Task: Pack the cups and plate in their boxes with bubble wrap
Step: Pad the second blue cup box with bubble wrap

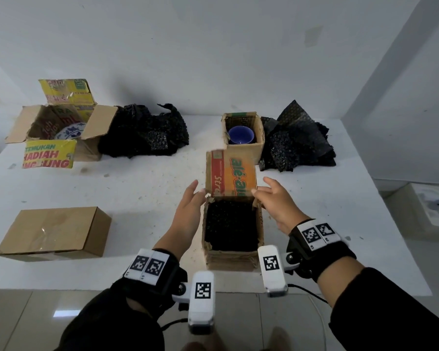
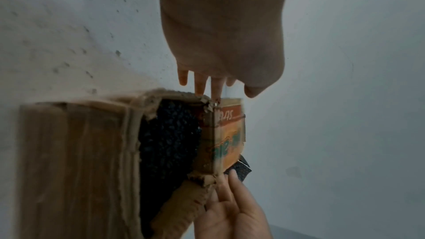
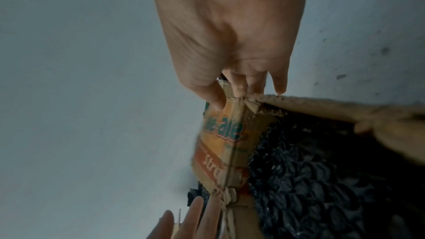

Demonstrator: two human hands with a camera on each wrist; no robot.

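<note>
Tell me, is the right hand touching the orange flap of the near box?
Touching. The right wrist view shows the right hand pinching the orange flap at its corner, thumb on the printed face.

A small cardboard box [image 1: 232,257] is standing at 6 o'clock, black bubble wrap [image 1: 231,225] filling it, its printed flap [image 1: 230,177] standing up. At 12, a blue cup [image 1: 241,135] is sitting in an open box [image 1: 259,145]; at 10, a patterned plate [image 1: 70,131] is lying in another [image 1: 50,153].

Bare white-walled room: white table [image 1: 142,188], tiled floor [image 1: 23,317], reused cardboard boxes [image 1: 53,234].
</note>
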